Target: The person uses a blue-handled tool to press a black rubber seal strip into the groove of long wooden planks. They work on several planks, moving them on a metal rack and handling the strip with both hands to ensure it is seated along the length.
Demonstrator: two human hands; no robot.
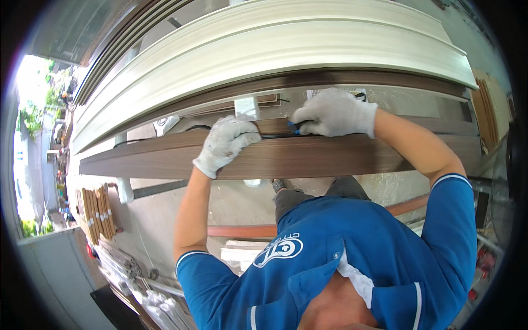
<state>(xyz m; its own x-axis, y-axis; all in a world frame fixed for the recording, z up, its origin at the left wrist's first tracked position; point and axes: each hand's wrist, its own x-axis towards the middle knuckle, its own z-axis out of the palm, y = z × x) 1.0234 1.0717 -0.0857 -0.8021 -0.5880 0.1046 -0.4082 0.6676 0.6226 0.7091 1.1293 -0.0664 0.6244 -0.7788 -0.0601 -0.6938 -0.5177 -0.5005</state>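
Note:
A long brown wood-grain profile (308,158) lies crosswise before me. Along its far edge runs a thin black sealing strip (276,136), part of which loops loose to the left. My left hand (226,144), in a pale work glove, is closed over the strip at that edge; its fingertips rest on the strip. To its right, my gloved right hand (338,114) grips a small blue-and-black hand tool (295,127) down against the profile beside the strip. The glove hides most of the tool, so its exact kind does not show.
Wide cream panels (275,41) lie beyond the profile, with a dark brown length (352,78) along their near side. White supports (247,108) stand beneath. Bundled brown pieces (96,214) are at the left, and a reddish bar (242,231) lies low near my legs.

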